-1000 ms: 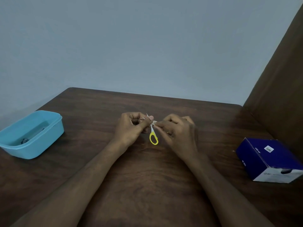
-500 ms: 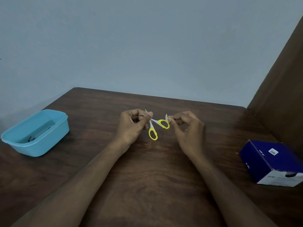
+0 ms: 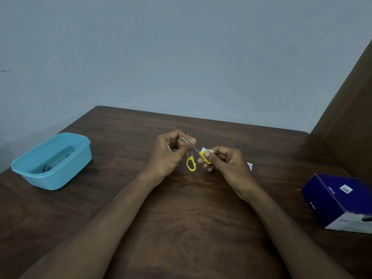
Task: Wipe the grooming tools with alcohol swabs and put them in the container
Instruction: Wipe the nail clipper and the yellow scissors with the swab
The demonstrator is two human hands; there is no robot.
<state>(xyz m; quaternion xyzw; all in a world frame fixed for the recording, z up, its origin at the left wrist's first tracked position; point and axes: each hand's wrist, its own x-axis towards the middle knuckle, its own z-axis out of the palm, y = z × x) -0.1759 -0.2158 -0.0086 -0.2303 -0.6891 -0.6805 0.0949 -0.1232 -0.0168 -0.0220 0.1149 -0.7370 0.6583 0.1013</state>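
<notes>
Small scissors with yellow handles hang above the middle of the brown table, blades spread and pointing up. My left hand pinches the blades near the pivot. My right hand pinches a white alcohol swab round the other yellow handle loop, thumb on top. A light blue container stands at the left with small dark tools in it.
A dark blue and white box lies at the right edge of the table. A small white wrapper lies just behind my right hand. A brown panel rises at the far right, and a grey wall stands behind the table.
The scissors opened, their handles spreading apart. My right hand pulled away to the right, then came back and now pinches the swab round the right handle loop.
</notes>
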